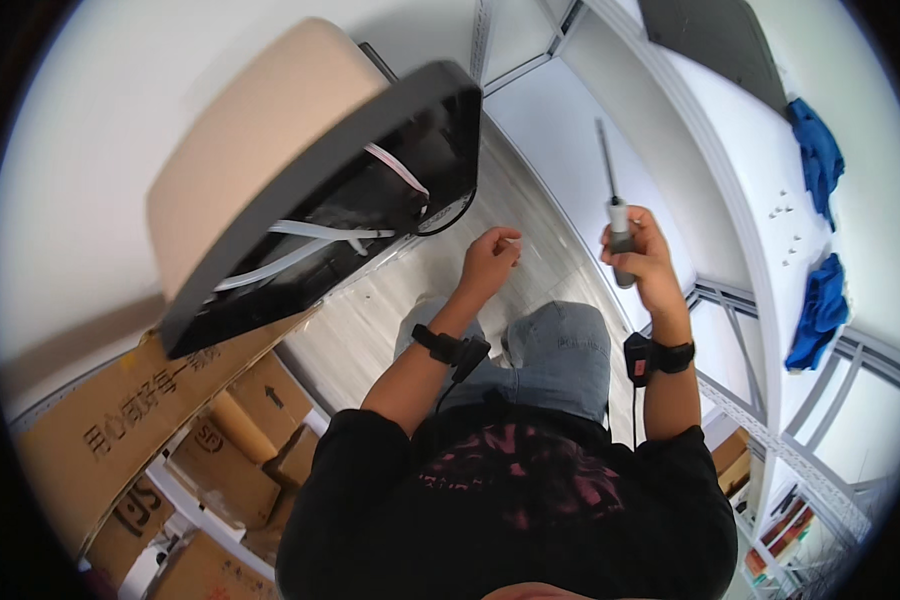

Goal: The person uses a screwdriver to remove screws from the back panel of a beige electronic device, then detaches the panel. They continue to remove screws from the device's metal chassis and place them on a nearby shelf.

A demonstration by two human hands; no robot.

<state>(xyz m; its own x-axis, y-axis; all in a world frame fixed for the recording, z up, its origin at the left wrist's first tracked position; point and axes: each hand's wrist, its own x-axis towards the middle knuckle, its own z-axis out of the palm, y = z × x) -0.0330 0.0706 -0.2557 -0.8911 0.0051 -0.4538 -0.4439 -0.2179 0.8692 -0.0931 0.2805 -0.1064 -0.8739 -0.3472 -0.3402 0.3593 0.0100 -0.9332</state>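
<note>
My right hand (645,255) is closed round the grip of a screwdriver (620,225). Its long thin shaft points up and away from me, touching nothing. My left hand (492,260) hangs in front of my knees with its fingers curled; whether anything is inside them is hidden. Ahead and to the left stands a large beige-shelled appliance (260,130) with a dark grey rim, tilted so its black hollow inside faces me. Whitish tubes (300,240), a pink-and-white one (400,168) and a black cable (460,215) show in it. Neither hand touches it.
Cardboard boxes (220,465) fill the lower left, one under the appliance. Along the right curves a white worktop (760,190) bearing two blue cloth items (818,160), several tiny pieces (785,210) and a dark panel (715,45). Metal frames (735,310) stand below it.
</note>
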